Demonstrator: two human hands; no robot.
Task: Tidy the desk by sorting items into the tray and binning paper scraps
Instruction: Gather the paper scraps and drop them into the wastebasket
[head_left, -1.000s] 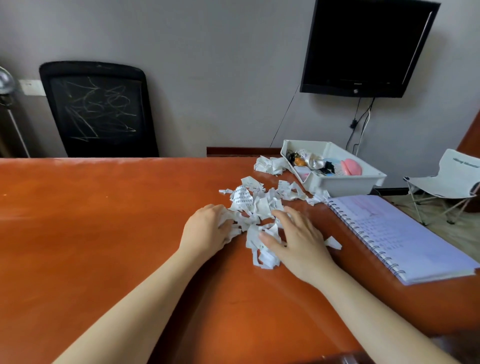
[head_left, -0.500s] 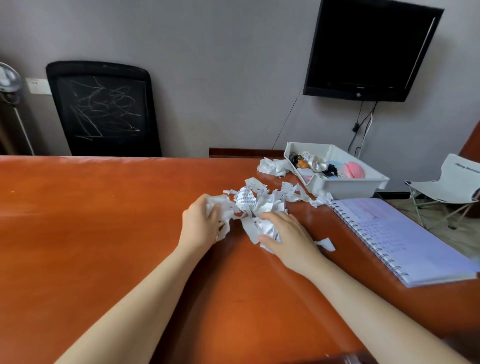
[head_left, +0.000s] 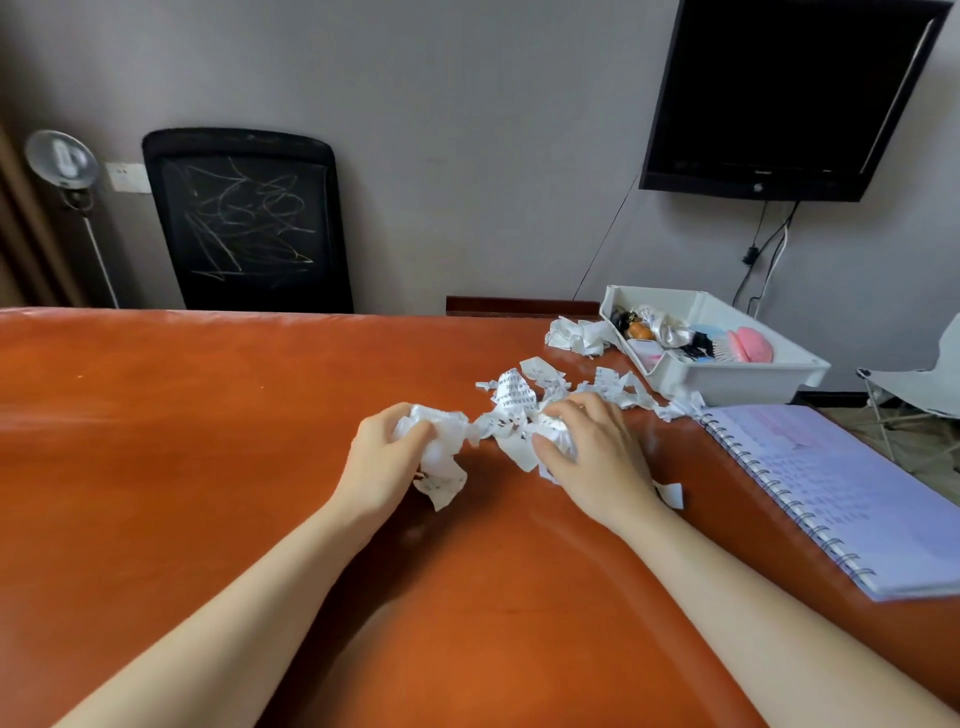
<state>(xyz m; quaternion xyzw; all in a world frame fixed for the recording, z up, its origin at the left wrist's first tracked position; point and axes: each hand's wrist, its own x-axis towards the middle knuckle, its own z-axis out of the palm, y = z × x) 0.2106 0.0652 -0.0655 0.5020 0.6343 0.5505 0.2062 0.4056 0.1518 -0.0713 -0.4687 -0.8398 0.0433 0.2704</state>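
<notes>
Torn white paper scraps with printed text lie in a loose pile on the orange desk. My left hand grips a crumpled wad of scraps at the pile's left side. My right hand curls round more scraps at the pile's near right. Another clump of scraps lies beside the white tray, which holds a pink brush and other small items at the back right.
An open spiral notebook lies at the desk's right edge, close to my right arm. A single scrap lies near my right wrist. A black chair stands behind the desk, a dark monitor hangs on the wall.
Both hands have closed on the scraps and bunched them into wads, lifting them a little off the desk. The pile has drawn together between my hands.
</notes>
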